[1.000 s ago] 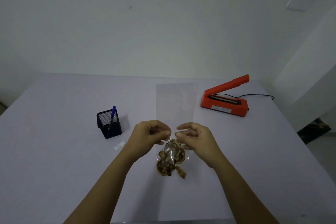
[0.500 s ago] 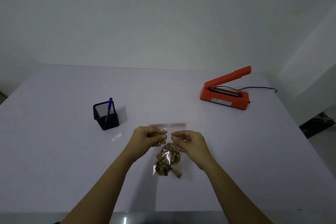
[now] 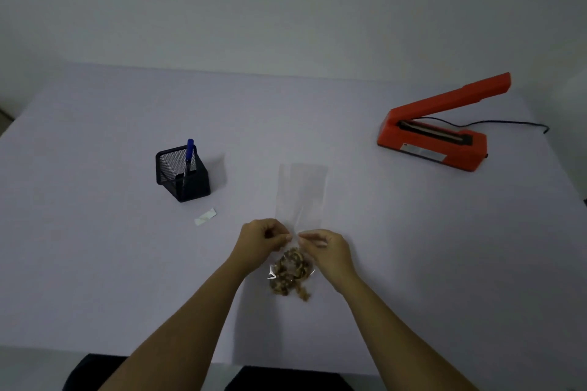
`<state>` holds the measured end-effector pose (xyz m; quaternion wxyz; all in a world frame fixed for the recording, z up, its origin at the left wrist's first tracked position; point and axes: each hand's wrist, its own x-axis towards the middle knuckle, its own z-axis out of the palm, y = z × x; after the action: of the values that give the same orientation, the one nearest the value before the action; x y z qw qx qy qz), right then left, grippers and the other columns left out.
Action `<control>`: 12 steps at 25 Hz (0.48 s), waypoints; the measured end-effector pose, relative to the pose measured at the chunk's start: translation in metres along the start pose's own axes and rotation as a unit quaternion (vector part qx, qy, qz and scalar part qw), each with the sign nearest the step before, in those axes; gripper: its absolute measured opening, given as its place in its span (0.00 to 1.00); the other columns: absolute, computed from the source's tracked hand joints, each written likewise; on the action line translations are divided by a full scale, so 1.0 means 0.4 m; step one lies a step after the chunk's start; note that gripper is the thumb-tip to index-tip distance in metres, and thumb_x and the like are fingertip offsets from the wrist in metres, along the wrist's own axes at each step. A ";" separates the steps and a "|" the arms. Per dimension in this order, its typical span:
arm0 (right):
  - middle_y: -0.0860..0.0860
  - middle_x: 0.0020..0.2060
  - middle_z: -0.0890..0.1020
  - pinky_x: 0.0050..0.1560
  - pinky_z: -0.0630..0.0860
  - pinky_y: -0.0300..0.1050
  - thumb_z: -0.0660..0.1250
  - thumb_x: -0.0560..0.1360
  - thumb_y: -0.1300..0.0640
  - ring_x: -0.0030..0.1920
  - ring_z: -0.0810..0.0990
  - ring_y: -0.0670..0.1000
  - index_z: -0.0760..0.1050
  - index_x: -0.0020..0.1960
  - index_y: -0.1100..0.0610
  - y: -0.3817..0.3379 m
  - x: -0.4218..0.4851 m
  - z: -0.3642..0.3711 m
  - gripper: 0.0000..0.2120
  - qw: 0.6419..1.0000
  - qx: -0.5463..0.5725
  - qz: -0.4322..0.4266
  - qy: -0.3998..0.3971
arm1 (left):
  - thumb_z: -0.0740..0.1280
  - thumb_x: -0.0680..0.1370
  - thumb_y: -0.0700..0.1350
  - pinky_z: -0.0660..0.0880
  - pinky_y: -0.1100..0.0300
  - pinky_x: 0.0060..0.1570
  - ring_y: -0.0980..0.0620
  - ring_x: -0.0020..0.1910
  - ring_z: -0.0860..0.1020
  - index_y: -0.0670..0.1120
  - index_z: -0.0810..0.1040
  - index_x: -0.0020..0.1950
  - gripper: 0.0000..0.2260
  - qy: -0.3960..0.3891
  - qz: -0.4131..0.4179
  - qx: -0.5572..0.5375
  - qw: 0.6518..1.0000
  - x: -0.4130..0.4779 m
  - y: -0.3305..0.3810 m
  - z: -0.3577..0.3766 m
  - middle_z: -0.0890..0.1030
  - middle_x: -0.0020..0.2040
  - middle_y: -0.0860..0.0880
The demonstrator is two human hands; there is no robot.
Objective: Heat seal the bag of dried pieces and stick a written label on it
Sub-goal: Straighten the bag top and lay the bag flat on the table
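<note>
Pinching the clear bag (image 3: 301,194) just above the dried pieces (image 3: 290,273), we hold it near the front edge of the table (image 3: 95,263). Our left hand (image 3: 262,240) and right hand (image 3: 327,247) each nip the film, fingertips almost meeting. The bag's long axis runs away from us, its empty mouth end toward the far edge and seemingly lying flat, though the film is hard to read. The heat sealer (image 3: 435,136), lever raised, sits toward the far right corner, so our right hand is nearer to it.

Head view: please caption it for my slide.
Left hand and right hand pinch the clear bag of dried pieces; heat sealer open.
</note>
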<state>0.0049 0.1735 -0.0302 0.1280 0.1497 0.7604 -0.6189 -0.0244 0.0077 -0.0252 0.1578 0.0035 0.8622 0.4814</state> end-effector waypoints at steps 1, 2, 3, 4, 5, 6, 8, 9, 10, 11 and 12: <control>0.50 0.40 0.84 0.51 0.78 0.42 0.72 0.70 0.61 0.44 0.82 0.49 0.83 0.45 0.56 0.005 0.018 0.004 0.04 1.000 -0.023 -0.001 0.006 | 0.73 0.71 0.42 0.75 0.69 0.38 0.58 0.33 0.79 0.45 0.83 0.41 0.02 0.005 0.003 0.018 1.000 0.012 -0.011 0.003 0.83 0.35 0.50; 0.51 0.41 0.84 0.51 0.78 0.42 0.73 0.69 0.61 0.43 0.82 0.48 0.83 0.46 0.57 0.010 0.033 0.006 0.05 0.999 -0.050 0.000 0.010 | 0.73 0.71 0.43 0.75 0.68 0.40 0.57 0.35 0.80 0.45 0.83 0.41 0.02 0.006 0.010 0.040 0.999 0.022 -0.023 0.006 0.83 0.36 0.50; 0.51 0.40 0.85 0.50 0.78 0.43 0.74 0.68 0.59 0.42 0.82 0.47 0.83 0.45 0.57 0.013 0.044 0.007 0.06 0.997 -0.079 0.002 0.012 | 0.73 0.71 0.45 0.75 0.67 0.41 0.56 0.36 0.80 0.45 0.83 0.42 0.04 0.007 0.021 0.059 0.998 0.028 -0.033 0.009 0.83 0.37 0.50; 0.50 0.39 0.85 0.50 0.79 0.44 0.75 0.67 0.58 0.42 0.82 0.47 0.82 0.45 0.56 0.017 0.051 0.006 0.07 0.995 -0.103 0.007 0.012 | 0.73 0.71 0.46 0.74 0.67 0.41 0.55 0.36 0.80 0.45 0.83 0.43 0.05 0.008 0.030 0.070 0.997 0.030 -0.040 0.012 0.83 0.37 0.50; 0.49 0.38 0.84 0.49 0.79 0.45 0.75 0.66 0.57 0.41 0.82 0.48 0.81 0.45 0.54 0.016 0.058 0.006 0.08 0.993 -0.118 0.015 0.014 | 0.73 0.71 0.47 0.73 0.69 0.40 0.55 0.35 0.79 0.45 0.82 0.45 0.07 0.011 0.035 0.072 0.997 0.034 -0.045 0.014 0.83 0.36 0.50; 0.47 0.35 0.82 0.47 0.79 0.45 0.76 0.65 0.57 0.39 0.81 0.48 0.79 0.44 0.53 0.016 0.064 0.006 0.09 0.992 -0.125 0.022 0.019 | 0.74 0.71 0.47 0.71 0.71 0.38 0.57 0.34 0.78 0.45 0.80 0.50 0.10 0.014 0.035 0.068 0.997 0.038 -0.045 0.015 0.81 0.35 0.50; 0.45 0.32 0.77 0.41 0.77 0.42 0.77 0.64 0.57 0.36 0.79 0.47 0.75 0.46 0.52 0.010 0.069 0.006 0.15 0.990 -0.134 0.027 0.033 | 0.74 0.70 0.45 0.71 0.71 0.36 0.59 0.33 0.76 0.47 0.73 0.62 0.22 0.012 0.023 0.051 0.998 0.044 -0.042 0.018 0.77 0.33 0.53; 0.45 0.33 0.75 0.39 0.75 0.38 0.77 0.64 0.58 0.35 0.77 0.45 0.73 0.49 0.52 0.009 0.071 0.006 0.18 0.989 -0.138 0.027 0.041 | 0.74 0.70 0.44 0.71 0.70 0.35 0.59 0.34 0.75 0.48 0.67 0.66 0.27 0.011 0.017 0.040 0.999 0.046 -0.042 0.021 0.75 0.34 0.53; 0.45 0.34 0.74 0.37 0.73 0.37 0.78 0.63 0.57 0.34 0.75 0.44 0.71 0.52 0.52 0.008 0.074 0.005 0.22 0.989 -0.141 0.023 0.047 | 0.74 0.70 0.44 0.70 0.70 0.36 0.58 0.35 0.74 0.48 0.63 0.68 0.31 0.015 0.014 0.032 0.999 0.047 -0.042 0.026 0.73 0.36 0.53; 0.46 0.36 0.74 0.37 0.72 0.36 0.78 0.63 0.57 0.34 0.74 0.44 0.69 0.56 0.52 0.009 0.076 0.005 0.26 0.988 -0.146 0.019 0.053 | 0.74 0.69 0.44 0.69 0.69 0.36 0.57 0.36 0.73 0.47 0.61 0.69 0.33 0.023 0.014 0.031 0.999 0.049 -0.045 0.031 0.73 0.40 0.52; 0.48 0.39 0.75 0.38 0.72 0.37 0.78 0.63 0.56 0.35 0.74 0.45 0.68 0.59 0.52 0.010 0.078 0.005 0.29 0.987 -0.153 0.010 0.057 | 0.75 0.69 0.44 0.69 0.69 0.38 0.55 0.38 0.72 0.46 0.61 0.69 0.33 0.033 0.017 0.041 0.998 0.050 -0.048 0.033 0.72 0.44 0.51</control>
<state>-0.0222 0.1746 -0.0461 0.1121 0.1712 0.8506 -0.4844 -0.0371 0.0116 -0.0531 0.1203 0.0089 0.8859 0.4480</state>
